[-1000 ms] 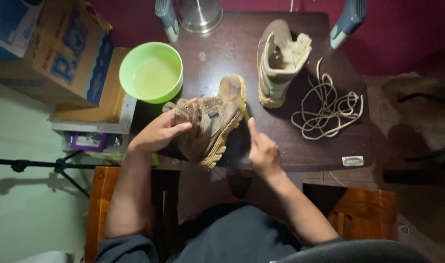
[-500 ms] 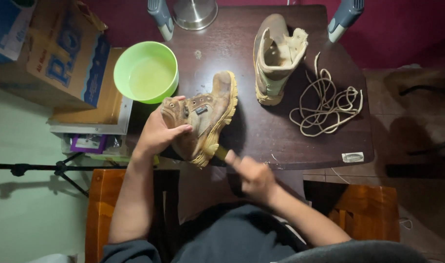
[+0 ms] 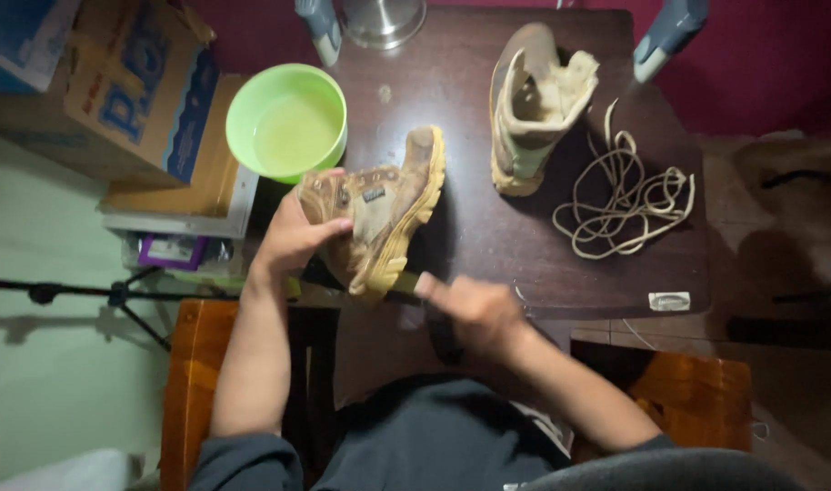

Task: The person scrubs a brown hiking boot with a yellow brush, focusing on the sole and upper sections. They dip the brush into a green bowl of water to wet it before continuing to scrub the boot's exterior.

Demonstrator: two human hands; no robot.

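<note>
Tan boot [image 3: 379, 214] lies on its side at the near-left part of the dark table [image 3: 561, 264], sole turned toward the right. Left hand [image 3: 299, 235] is closed around its ankle end, fingers over the upper. Right hand [image 3: 475, 309], blurred, is clenched on a small yellowish tool [image 3: 405, 284] touching the heel of the sole. Green bowl [image 3: 286, 123] stands just left of the boot; second boot [image 3: 532, 105] and loose laces [image 3: 626, 200] lie well to its right.
</note>
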